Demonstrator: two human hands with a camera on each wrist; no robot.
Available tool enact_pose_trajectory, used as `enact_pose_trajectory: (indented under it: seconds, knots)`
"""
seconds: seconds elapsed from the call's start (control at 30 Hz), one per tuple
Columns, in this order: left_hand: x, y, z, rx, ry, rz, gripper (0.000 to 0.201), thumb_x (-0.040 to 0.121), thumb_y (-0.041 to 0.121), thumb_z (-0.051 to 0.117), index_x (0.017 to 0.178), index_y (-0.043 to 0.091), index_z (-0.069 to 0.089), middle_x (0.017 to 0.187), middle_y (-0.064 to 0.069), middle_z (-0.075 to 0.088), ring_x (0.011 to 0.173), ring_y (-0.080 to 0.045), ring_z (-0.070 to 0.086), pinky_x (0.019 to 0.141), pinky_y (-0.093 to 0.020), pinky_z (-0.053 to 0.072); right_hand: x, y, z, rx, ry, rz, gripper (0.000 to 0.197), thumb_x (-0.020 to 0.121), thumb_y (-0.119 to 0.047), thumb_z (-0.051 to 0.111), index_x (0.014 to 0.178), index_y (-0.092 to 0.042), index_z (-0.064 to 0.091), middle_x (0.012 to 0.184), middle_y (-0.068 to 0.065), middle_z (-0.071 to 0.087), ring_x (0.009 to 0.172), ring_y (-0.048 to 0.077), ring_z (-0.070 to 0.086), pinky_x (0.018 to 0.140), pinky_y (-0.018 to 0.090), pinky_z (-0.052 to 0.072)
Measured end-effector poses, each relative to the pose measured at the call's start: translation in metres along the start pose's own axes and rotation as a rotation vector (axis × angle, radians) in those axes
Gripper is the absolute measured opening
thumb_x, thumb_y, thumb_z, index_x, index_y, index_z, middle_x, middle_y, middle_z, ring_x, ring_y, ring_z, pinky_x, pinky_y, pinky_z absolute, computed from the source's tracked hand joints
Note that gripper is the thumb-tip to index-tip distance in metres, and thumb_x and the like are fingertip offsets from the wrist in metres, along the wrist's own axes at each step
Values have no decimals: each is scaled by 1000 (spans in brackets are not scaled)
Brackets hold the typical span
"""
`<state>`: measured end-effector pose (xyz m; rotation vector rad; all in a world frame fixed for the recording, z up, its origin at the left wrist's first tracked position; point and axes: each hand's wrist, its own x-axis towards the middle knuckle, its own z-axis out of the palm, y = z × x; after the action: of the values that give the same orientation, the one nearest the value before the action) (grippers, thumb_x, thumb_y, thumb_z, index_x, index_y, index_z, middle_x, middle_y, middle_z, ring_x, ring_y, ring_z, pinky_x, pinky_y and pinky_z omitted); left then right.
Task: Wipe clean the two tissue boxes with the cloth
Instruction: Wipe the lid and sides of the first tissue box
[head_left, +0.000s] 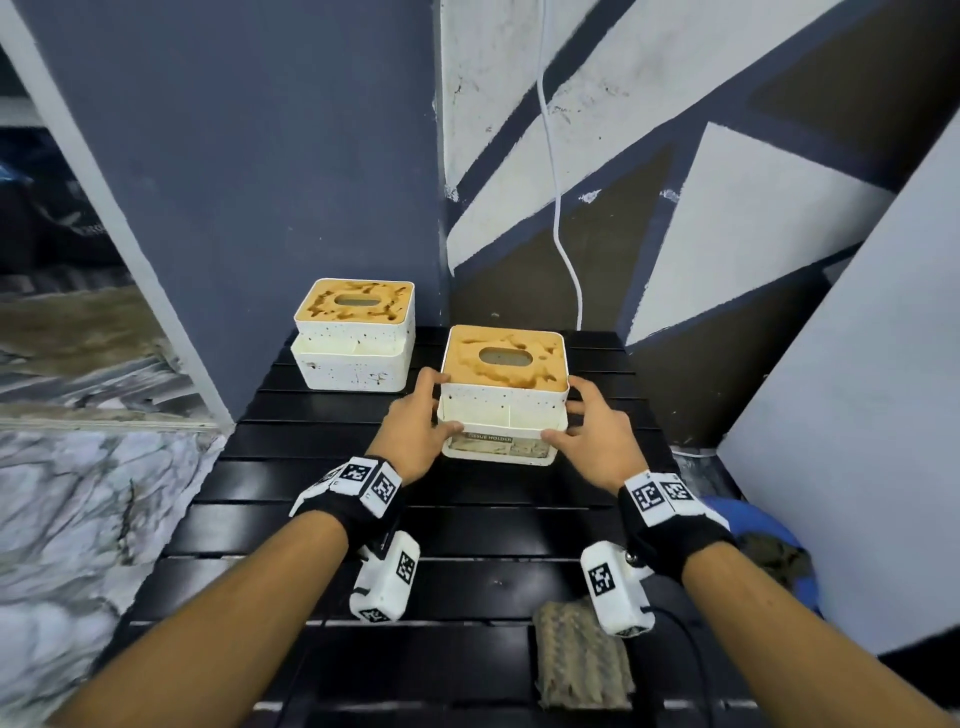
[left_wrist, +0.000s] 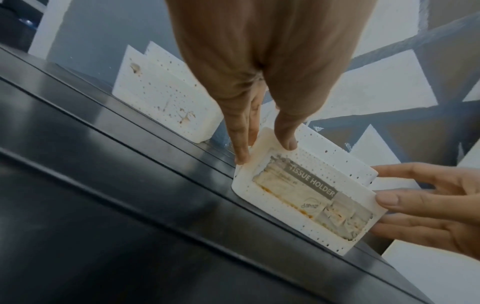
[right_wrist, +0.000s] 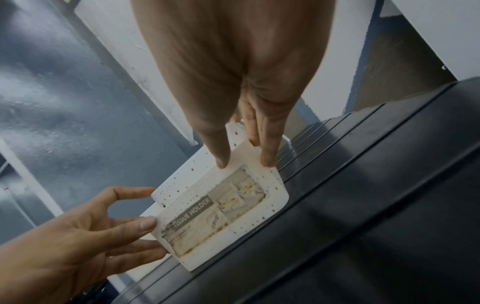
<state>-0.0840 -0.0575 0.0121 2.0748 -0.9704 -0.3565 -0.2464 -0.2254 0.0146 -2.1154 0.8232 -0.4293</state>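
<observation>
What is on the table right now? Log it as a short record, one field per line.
surface: black slatted table
near tissue box: white, brown-stained top, label reads TISSUE HOLDER
far tissue box: white, stained top, untouched, back left
left hand: grips near box's left side
right hand: grips near box's right side
cloth: lies at the table's near edge, unheld
wiping: not begun

Café-like corner: geometric painted wall (head_left: 753, 208), black slatted table (head_left: 467, 519), marble-pattern floor (head_left: 62, 519).
</observation>
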Motion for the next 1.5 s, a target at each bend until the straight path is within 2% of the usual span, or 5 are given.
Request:
enact_pose_trajectory:
  seconds: [0.2,0.67,1.0,1.27,1.5]
  knots:
    - [-61,-12,-21,-19,-28,22,44,88,13,73,119,19,42,111,-4,65,90,-14,67,80,-26,54,-53,-16,13,-73,-75,-7,68,80,-23,72,135,-29,31,125,2,60,109,25,60,94,46,50]
    - [-157,-25,-42,-56,-24,34,42,86,14,75,116,22,46,107,1,64,90,-11,67,81,-27,58,-139,-41,14,-218,-184,-63,54,83,-22,69,126,-22,36,122,3,61,82,14,66,83,35,54]
    - [-180,-27,-42,-71,-10,58,38,88,13,73,111,27,46,111,2,65,94,-10,66,83,-30,58,-203,0,32,-530,-309,-121,75,83,-57,54,145,-26,25,146,-1,37,135,20,34,108,39,34]
    - [-180,-26,-42,-67,-8,35,40,89,13,72,119,20,48,110,2,64,91,-7,65,76,-18,53,-187,25,4,-452,-410,-183,70,87,-44,59,146,-28,24,137,-2,38,128,16,38,109,30,31]
    - [-180,-27,-41,-80,-5,37,38,89,13,72,117,22,49,114,2,64,93,-7,64,72,-14,52,-196,25,18,-674,-348,-251,62,92,-41,43,147,-35,16,147,-8,23,137,15,21,107,44,27]
